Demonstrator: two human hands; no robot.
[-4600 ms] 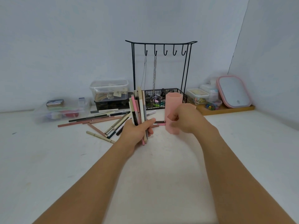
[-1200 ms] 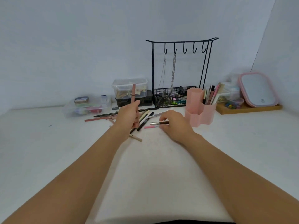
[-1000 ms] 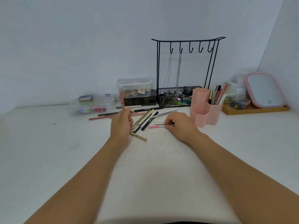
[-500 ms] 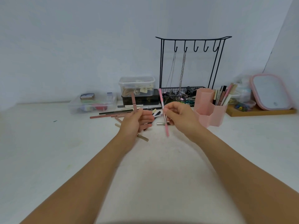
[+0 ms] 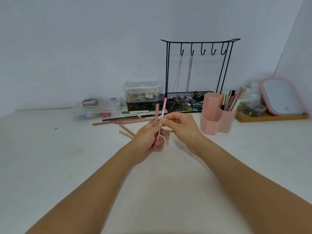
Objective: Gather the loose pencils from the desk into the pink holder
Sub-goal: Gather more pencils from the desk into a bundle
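My left hand (image 5: 149, 137) is closed around a brown pencil (image 5: 157, 110) held upright. A pink pencil (image 5: 163, 107) stands beside it, pinched by the fingertips of my right hand (image 5: 181, 126) and touching my left hand's fingers. Both hands meet above the desk's middle. The pink holder (image 5: 216, 121) stands to the right of my hands, with several pencils (image 5: 232, 100) upright in its back right compartment. Several loose pencils (image 5: 121, 120) lie on the desk behind and left of my hands.
A black wire jewellery stand (image 5: 199, 71) with a basket stands behind the holder. Clear plastic boxes (image 5: 96, 109) and a lidded tub (image 5: 141, 91) sit at the back left. A pink mirror (image 5: 281, 97) leans on a wooden tray (image 5: 270, 117) at right.
My right hand has picked a pink pencil off the desk and brought it against the brown pencil in my left hand. Both hands have come together.
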